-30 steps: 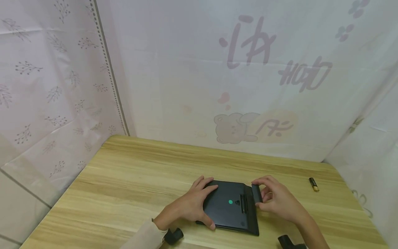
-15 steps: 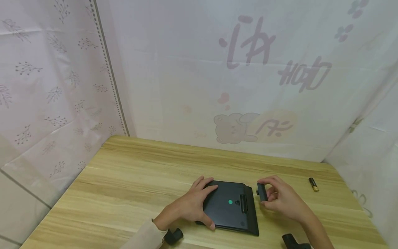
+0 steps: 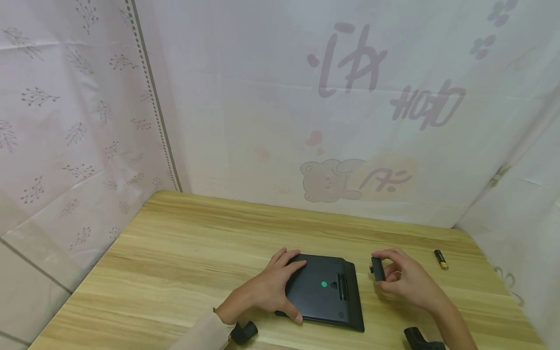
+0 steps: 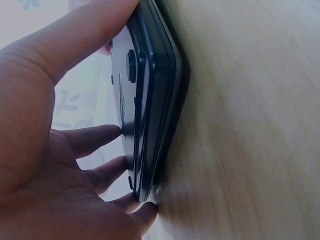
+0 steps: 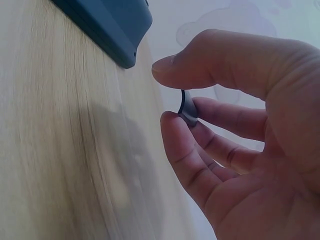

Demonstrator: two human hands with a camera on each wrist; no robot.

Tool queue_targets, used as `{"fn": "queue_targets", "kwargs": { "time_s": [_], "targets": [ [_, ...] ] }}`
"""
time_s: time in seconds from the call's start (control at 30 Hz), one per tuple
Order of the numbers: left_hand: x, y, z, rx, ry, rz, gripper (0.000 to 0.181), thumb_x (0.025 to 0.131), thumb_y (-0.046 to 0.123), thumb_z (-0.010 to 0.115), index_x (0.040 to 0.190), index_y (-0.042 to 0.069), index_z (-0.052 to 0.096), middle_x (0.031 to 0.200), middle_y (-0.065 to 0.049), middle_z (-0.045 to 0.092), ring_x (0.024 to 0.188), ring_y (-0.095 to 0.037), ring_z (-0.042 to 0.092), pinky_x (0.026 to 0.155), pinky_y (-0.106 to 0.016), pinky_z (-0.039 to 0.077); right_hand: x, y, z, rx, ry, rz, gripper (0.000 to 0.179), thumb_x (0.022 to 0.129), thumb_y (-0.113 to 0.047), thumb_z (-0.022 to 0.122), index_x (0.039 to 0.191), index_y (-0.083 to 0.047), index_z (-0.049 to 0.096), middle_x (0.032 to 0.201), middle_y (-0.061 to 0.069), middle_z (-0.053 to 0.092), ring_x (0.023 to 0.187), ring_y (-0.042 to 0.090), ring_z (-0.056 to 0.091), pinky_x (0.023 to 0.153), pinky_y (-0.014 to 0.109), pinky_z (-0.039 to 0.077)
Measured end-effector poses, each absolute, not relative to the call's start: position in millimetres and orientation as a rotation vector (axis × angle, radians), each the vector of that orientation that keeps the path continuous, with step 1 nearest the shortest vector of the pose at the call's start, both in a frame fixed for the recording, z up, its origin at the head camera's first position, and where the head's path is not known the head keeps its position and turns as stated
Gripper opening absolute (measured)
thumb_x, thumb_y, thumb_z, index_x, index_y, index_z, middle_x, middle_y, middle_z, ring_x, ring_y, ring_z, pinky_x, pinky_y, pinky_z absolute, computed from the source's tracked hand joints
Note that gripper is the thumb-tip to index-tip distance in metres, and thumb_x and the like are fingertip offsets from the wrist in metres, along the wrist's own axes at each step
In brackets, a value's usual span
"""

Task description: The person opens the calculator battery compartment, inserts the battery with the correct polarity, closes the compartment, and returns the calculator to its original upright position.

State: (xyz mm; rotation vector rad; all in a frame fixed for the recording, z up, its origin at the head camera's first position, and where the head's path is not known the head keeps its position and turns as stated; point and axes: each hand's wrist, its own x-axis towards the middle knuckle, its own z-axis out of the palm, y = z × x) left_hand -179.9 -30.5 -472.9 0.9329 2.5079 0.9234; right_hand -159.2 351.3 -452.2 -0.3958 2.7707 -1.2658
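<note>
A flat black calculator (image 3: 315, 304) lies face down on the table, its back showing a green dot and an uncovered battery compartment (image 3: 343, 287). Across its left end my left hand (image 3: 269, 287) holds it, thumb on the near edge and fingers at the far side. In the left wrist view the fingertips touch the calculator's back and edge. To the right, my right hand (image 3: 409, 279) pinches a small black battery cover (image 3: 378, 270) between thumb and fingers, raised off the table and apart from the calculator. The fingers partly hide this cover (image 5: 188, 107) in the right wrist view.
A single black and gold battery (image 3: 441, 259) lies on the wooden table (image 3: 210, 233), right of the right hand. Patterned cloth (image 3: 245, 121) hangs behind and at the sides. Black camera mounts (image 3: 245, 333) sit at both wrists.
My right hand has drawn the battery cover rightward, away from the calculator's right edge, uncovering more of the table between them. The left hand and the calculator have stayed in place.
</note>
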Motion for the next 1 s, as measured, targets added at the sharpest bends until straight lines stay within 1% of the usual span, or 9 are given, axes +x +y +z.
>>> {"fn": "queue_targets", "kwargs": {
  "time_s": [0.2, 0.5, 0.67, 0.87, 1.0],
  "targets": [
    [-179.8, -30.6, -473.7, 0.926, 2.502, 0.926, 0.117, 0.074, 0.043, 0.105, 0.169, 0.014, 0.045, 0.182, -0.004, 0.021, 0.169, -0.039, 0.007, 0.127, -0.063, 0.031, -159.3, 357.1, -454.8, -0.398, 2.791, -1.257, 0.069, 0.082, 0.007, 0.091, 0.144, 0.006, 0.062, 0.128, 0.016, 0.06, 0.086, 0.015, 0.062, 0.07, 0.029, 0.056],
    [-180.8, -30.8, -475.7, 0.938, 2.504, 0.926, 0.117, 0.074, 0.043, 0.105, 0.17, 0.014, 0.044, 0.182, -0.004, 0.02, 0.168, -0.039, 0.007, 0.127, -0.064, 0.031, -158.5, 365.2, -456.7, -0.384, 2.81, -1.222, 0.069, 0.083, 0.003, 0.092, 0.145, 0.005, 0.062, 0.131, 0.016, 0.061, 0.087, 0.014, 0.062, 0.072, 0.029, 0.057],
    [-180.8, -30.8, -475.4, 0.939, 2.501, 0.924, 0.116, 0.075, 0.044, 0.105, 0.17, 0.015, 0.044, 0.182, -0.003, 0.02, 0.169, -0.039, 0.006, 0.127, -0.064, 0.03, -158.1, 370.7, -458.0, -0.386, 2.813, -1.216, 0.07, 0.083, 0.003, 0.092, 0.146, 0.006, 0.061, 0.13, 0.016, 0.06, 0.088, 0.013, 0.062, 0.071, 0.029, 0.057],
    [-180.5, -31.3, -475.0, 0.941, 2.499, 0.927, 0.117, 0.075, 0.045, 0.105, 0.17, 0.015, 0.044, 0.182, -0.003, 0.02, 0.169, -0.039, 0.006, 0.127, -0.064, 0.031, -156.4, 375.3, -458.1, -0.366, 2.815, -1.203, 0.07, 0.085, 0.002, 0.092, 0.147, 0.005, 0.06, 0.13, 0.016, 0.06, 0.088, 0.013, 0.062, 0.067, 0.029, 0.056],
    [-180.5, -31.6, -475.8, 0.941, 2.494, 0.932, 0.117, 0.075, 0.045, 0.104, 0.17, 0.015, 0.044, 0.182, -0.002, 0.019, 0.169, -0.038, 0.005, 0.127, -0.063, 0.031, -155.3, 378.2, -458.7, -0.391, 2.826, -1.205, 0.069, 0.084, 0.002, 0.092, 0.146, 0.006, 0.061, 0.127, 0.015, 0.06, 0.088, 0.013, 0.062, 0.068, 0.029, 0.057]
  ]
}}
